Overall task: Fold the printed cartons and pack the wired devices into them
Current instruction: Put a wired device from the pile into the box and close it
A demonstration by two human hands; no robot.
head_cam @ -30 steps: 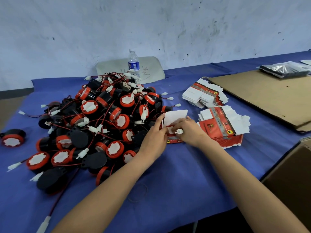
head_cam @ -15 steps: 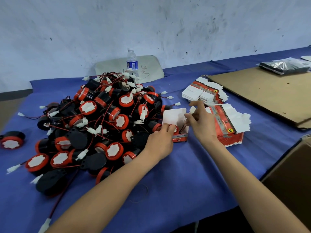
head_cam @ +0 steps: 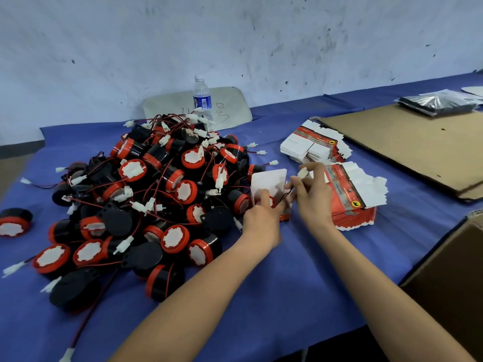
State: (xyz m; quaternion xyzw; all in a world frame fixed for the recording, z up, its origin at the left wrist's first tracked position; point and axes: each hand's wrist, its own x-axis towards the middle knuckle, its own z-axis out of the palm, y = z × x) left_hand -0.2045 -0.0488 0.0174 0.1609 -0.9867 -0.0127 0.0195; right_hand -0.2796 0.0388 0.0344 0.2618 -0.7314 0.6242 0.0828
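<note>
Lifted since 1 s ago: white connector (head_cam: 302, 173), then low at the carton mouth, now up at 2 o'clock of the carton (head_cam: 269, 178), pinched between thumb and fingertips of the right hand (head_cam: 312, 198). Thin wire (head_cam: 283, 196) trailing from that hand down into the carton. Left hand (head_cam: 261, 220) clamped on the carton's near side, thumb up on its front, white flap open above. Inside the carton: 1 device (head_cam: 272, 202), only a sliver of red rim showing.

Carton down on the blue cloth (head_cam: 261, 296), just at 3 o'clock of the pile of devices (head_cam: 162, 194): black drums, red rims, white caps, tangled wires. 2 stacks of flat cartons: near stack (head_cam: 350, 197) at 3 o'clock of the right hand, far stack (head_cam: 311, 147) at 12 o'clock. Lone device (head_cam: 14, 222) at 9 o'clock, well apart from the pile. Water bottle (head_cam: 202, 97) upright at 12 o'clock of the pile, pale board (head_cam: 232, 105) behind it. Cardboard sheet (head_cam: 407, 145) at 2 o'clock, dark bags (head_cam: 439, 101) at its far end. Brown box (head_cam: 449, 283) at 4 o'clock; contents hidden. Scuffed white wall (head_cam: 235, 35) behind.
</note>
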